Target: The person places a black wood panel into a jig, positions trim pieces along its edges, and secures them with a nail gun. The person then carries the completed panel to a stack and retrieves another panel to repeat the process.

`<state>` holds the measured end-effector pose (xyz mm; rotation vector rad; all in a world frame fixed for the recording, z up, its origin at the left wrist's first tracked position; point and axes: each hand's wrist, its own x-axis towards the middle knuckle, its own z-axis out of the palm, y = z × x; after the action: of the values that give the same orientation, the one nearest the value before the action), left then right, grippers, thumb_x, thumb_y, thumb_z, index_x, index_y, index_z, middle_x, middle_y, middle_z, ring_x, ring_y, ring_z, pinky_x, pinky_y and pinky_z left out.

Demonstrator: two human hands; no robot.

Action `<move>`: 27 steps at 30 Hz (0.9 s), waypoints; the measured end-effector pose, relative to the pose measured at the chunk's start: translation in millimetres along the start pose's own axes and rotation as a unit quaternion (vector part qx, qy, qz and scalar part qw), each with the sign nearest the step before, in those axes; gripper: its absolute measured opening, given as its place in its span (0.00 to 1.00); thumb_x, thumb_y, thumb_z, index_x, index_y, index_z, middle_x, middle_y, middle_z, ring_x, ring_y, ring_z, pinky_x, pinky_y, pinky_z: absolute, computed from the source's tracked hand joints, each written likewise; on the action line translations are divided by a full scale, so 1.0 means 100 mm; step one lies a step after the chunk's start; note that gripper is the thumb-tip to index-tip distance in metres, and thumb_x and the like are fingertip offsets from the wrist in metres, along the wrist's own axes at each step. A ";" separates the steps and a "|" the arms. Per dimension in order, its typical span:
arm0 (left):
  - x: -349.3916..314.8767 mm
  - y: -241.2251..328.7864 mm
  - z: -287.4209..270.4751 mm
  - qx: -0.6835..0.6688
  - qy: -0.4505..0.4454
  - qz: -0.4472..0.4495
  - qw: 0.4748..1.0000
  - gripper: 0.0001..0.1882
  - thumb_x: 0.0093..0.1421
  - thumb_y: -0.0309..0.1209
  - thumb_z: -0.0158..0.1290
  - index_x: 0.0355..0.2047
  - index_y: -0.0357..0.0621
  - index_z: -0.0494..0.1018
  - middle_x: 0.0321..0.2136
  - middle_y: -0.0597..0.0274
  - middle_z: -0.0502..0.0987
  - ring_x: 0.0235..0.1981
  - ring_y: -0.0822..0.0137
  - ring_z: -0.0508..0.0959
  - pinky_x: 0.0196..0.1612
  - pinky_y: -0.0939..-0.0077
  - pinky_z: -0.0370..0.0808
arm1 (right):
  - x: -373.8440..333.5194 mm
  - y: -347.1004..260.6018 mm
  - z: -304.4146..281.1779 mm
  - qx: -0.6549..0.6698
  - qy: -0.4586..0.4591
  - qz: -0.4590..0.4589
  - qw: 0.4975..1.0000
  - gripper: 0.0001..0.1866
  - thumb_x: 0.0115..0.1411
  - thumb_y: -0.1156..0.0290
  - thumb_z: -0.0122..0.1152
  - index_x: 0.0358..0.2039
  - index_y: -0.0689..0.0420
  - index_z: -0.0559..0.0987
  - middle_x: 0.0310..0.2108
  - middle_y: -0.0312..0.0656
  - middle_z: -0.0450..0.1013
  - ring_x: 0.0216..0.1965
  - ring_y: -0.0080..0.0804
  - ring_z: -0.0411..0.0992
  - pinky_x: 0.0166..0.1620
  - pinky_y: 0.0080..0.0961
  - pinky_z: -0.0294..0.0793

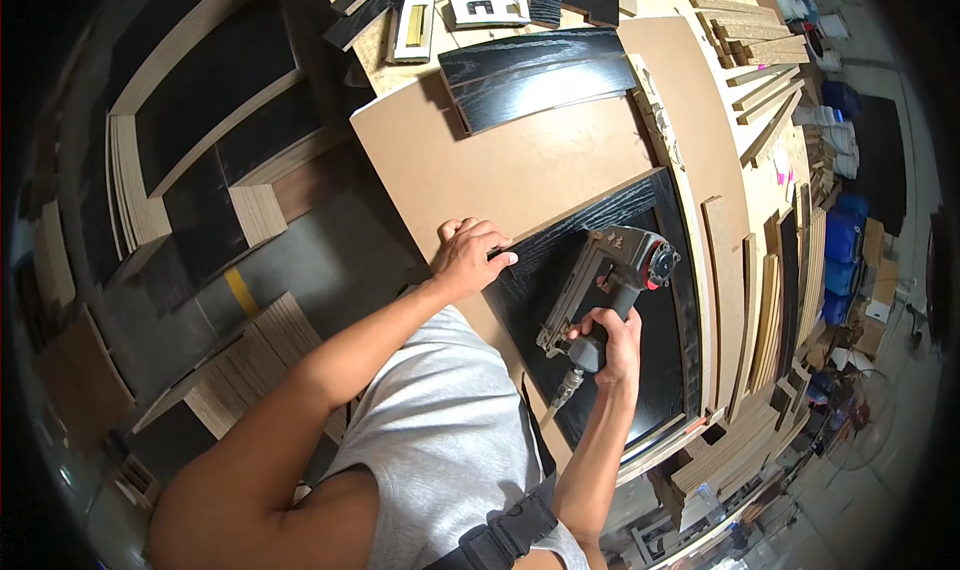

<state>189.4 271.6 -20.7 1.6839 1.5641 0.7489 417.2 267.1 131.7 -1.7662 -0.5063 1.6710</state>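
Observation:
A black wood-grain framed panel (590,221) lies on a brown board (420,160) on the workbench, right in front of me. My left hand (468,258) is at the panel's upper left corner, its thumb and forefinger closed about the frame's edge. In my right hand (616,342) is a pneumatic nail gun (632,255), fingers wrapped round its grip. The gun is held over the panel, its long magazine slanting down to the left. An air hose fitting (568,385) comes off the grip's end. Whether the nose touches the frame is hard to tell.
A wooden strip (660,120) runs along the panel's right side. Beyond the panel lies a loose black board (540,75). Wood strips (765,40) are piled at the far right. Stacked black boards (215,100) stand left of the bench, with more boards (235,370) below.

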 end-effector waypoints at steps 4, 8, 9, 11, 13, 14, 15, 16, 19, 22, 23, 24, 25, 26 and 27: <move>-0.01 -0.02 0.01 0.002 0.011 0.003 1.000 0.12 0.53 0.40 0.67 0.34 0.51 0.83 0.34 0.69 0.80 0.44 0.66 0.75 0.53 0.62 0.58 | -0.01 0.00 0.02 -0.011 0.002 0.003 1.000 0.26 0.54 0.77 0.54 0.55 0.63 0.68 0.18 0.42 0.68 0.19 0.37 0.72 0.30 0.33 0.77; -0.02 -0.02 0.02 0.004 0.010 0.004 1.000 0.12 0.53 0.41 0.67 0.33 0.50 0.82 0.35 0.69 0.80 0.44 0.66 0.75 0.54 0.61 0.58 | -0.04 -0.03 0.08 -0.045 0.004 0.007 0.999 0.24 0.54 0.77 0.53 0.53 0.63 0.68 0.18 0.41 0.68 0.18 0.36 0.72 0.28 0.32 0.77; -0.03 -0.02 0.02 0.004 0.010 0.003 1.000 0.11 0.53 0.41 0.66 0.33 0.50 0.82 0.35 0.69 0.80 0.44 0.66 0.75 0.54 0.61 0.58 | -0.05 -0.02 0.08 -0.045 0.005 0.005 0.999 0.24 0.54 0.77 0.53 0.53 0.63 0.68 0.18 0.41 0.68 0.18 0.36 0.72 0.28 0.32 0.77; -0.03 -0.03 0.02 0.004 0.007 0.001 1.000 0.12 0.53 0.41 0.66 0.33 0.50 0.82 0.35 0.69 0.80 0.44 0.66 0.75 0.54 0.61 0.58 | -0.04 0.01 0.08 -0.020 0.000 -0.007 1.000 0.25 0.54 0.76 0.53 0.54 0.64 0.68 0.18 0.41 0.68 0.18 0.36 0.72 0.28 0.31 0.77; -0.03 -0.04 0.02 0.006 0.006 -0.004 1.000 0.12 0.53 0.41 0.66 0.33 0.50 0.82 0.35 0.69 0.80 0.44 0.66 0.75 0.55 0.61 0.58 | -0.13 0.09 0.04 -0.020 0.000 -0.006 1.000 0.25 0.54 0.76 0.53 0.54 0.64 0.68 0.18 0.41 0.68 0.18 0.36 0.72 0.28 0.31 0.77; -0.03 -0.04 0.03 0.003 0.009 -0.001 1.000 0.12 0.54 0.41 0.66 0.33 0.50 0.82 0.35 0.69 0.80 0.44 0.66 0.75 0.55 0.61 0.58 | -0.19 0.13 0.02 -0.019 0.000 -0.002 1.000 0.26 0.54 0.76 0.53 0.55 0.65 0.68 0.18 0.41 0.68 0.18 0.36 0.72 0.29 0.31 0.77; -0.03 -0.04 0.03 0.000 0.012 0.001 1.000 0.12 0.54 0.42 0.65 0.33 0.50 0.82 0.35 0.69 0.80 0.44 0.65 0.75 0.55 0.61 0.59 | -0.27 0.17 0.03 -0.019 0.007 -0.006 1.000 0.17 0.53 0.78 0.53 0.44 0.66 0.70 0.19 0.42 0.70 0.19 0.35 0.73 0.27 0.32 0.78; -0.03 -0.03 0.03 -0.008 0.008 0.000 1.000 0.12 0.54 0.42 0.65 0.33 0.50 0.83 0.35 0.69 0.80 0.44 0.65 0.75 0.55 0.61 0.59 | -0.35 0.25 0.01 -0.014 0.000 -0.004 1.000 0.17 0.53 0.79 0.53 0.45 0.66 0.70 0.20 0.42 0.70 0.19 0.34 0.73 0.27 0.32 0.77; -0.01 -0.05 0.02 -0.006 0.007 0.008 1.000 0.12 0.54 0.42 0.65 0.33 0.50 0.83 0.35 0.68 0.80 0.44 0.65 0.75 0.54 0.61 0.59 | -0.54 0.36 0.08 -0.029 -0.001 0.001 1.000 0.21 0.51 0.82 0.53 0.48 0.67 0.72 0.20 0.41 0.70 0.19 0.32 0.73 0.27 0.30 0.76; 0.01 -0.05 0.00 -0.001 0.002 0.014 1.000 0.12 0.55 0.42 0.65 0.33 0.49 0.83 0.35 0.67 0.80 0.43 0.64 0.75 0.53 0.61 0.59 | -0.61 0.44 0.15 -0.044 -0.019 0.006 0.999 0.20 0.50 0.83 0.55 0.46 0.66 0.73 0.20 0.40 0.71 0.20 0.31 0.73 0.27 0.29 0.76; 0.01 -0.05 0.00 -0.001 0.005 0.015 1.000 0.12 0.55 0.42 0.65 0.33 0.49 0.83 0.34 0.67 0.80 0.43 0.64 0.76 0.53 0.61 0.59 | -0.61 0.47 0.17 -0.045 -0.025 0.009 0.999 0.19 0.50 0.83 0.56 0.45 0.65 0.73 0.20 0.40 0.71 0.20 0.31 0.73 0.28 0.29 0.76; 0.00 -0.06 0.01 0.000 0.002 0.013 1.000 0.11 0.56 0.41 0.64 0.34 0.49 0.83 0.34 0.67 0.80 0.43 0.65 0.76 0.53 0.61 0.59 | -0.60 0.51 0.19 -0.049 -0.037 0.010 0.998 0.27 0.50 0.82 0.55 0.54 0.66 0.71 0.20 0.40 0.70 0.20 0.31 0.72 0.28 0.30 0.76; 0.00 -0.06 0.01 0.001 0.001 0.013 1.000 0.11 0.56 0.41 0.64 0.34 0.49 0.83 0.34 0.67 0.80 0.43 0.65 0.76 0.53 0.61 0.59 | -0.59 0.53 0.21 -0.047 -0.037 0.010 0.998 0.27 0.50 0.82 0.55 0.54 0.66 0.71 0.20 0.40 0.70 0.20 0.31 0.72 0.28 0.30 0.76; 0.00 -0.07 0.01 -0.002 0.000 0.012 1.000 0.11 0.56 0.41 0.64 0.34 0.49 0.83 0.34 0.67 0.80 0.43 0.65 0.76 0.53 0.61 0.59 | -0.58 0.55 0.24 -0.045 -0.039 0.013 0.998 0.26 0.50 0.82 0.55 0.53 0.66 0.71 0.20 0.41 0.70 0.20 0.32 0.72 0.28 0.30 0.76; 0.00 -0.07 0.00 -0.006 0.000 0.011 1.000 0.11 0.57 0.41 0.63 0.34 0.49 0.83 0.34 0.67 0.80 0.43 0.65 0.76 0.54 0.61 0.59 | -0.57 0.56 0.27 -0.043 -0.041 0.016 0.998 0.25 0.50 0.82 0.55 0.52 0.66 0.72 0.20 0.41 0.70 0.20 0.32 0.72 0.28 0.30 0.76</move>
<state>185.8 272.0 -26.2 1.6943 1.5412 0.7683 376.1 194.0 135.5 -1.7812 -0.5985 1.7747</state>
